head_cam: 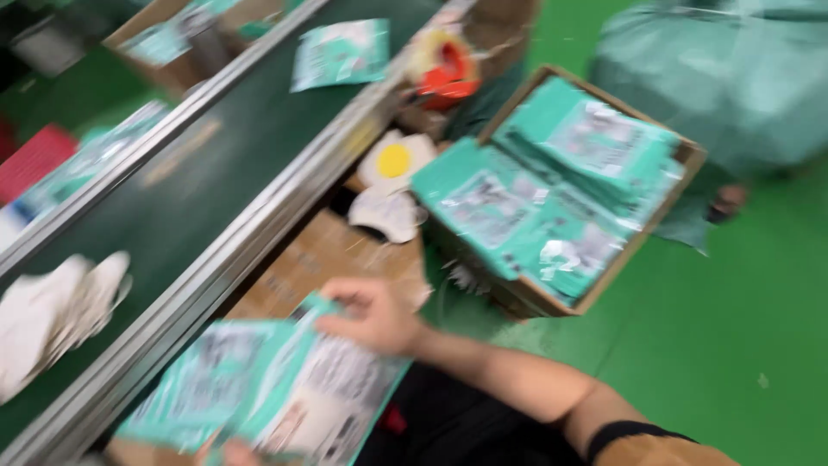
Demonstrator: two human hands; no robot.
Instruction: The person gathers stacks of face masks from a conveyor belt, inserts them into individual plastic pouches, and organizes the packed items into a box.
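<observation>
The picture is motion-blurred. A fanned stack of flat teal packets (pixel 259 388) with grey-white prints lies low in front of me. My right hand (pixel 373 315) reaches in from the lower right, and its fingers curl over the top edge of the upper packet. Only a sliver of my left hand (pixel 235 454) shows at the bottom edge, against the lower edge of the same packets. To the right, an open cardboard box (pixel 686 160) on the floor is filled with more teal packets (pixel 552 194).
A dark green conveyor belt (pixel 198 173) with metal rails runs diagonally on the left, carrying white cloth pieces (pixel 52 311) and one teal packet (pixel 341 52). A red tape dispenser (pixel 444 67) and white pieces with a yellow disc (pixel 393 161) lie beside it. A person in green clothing (pixel 733 69) stands top right.
</observation>
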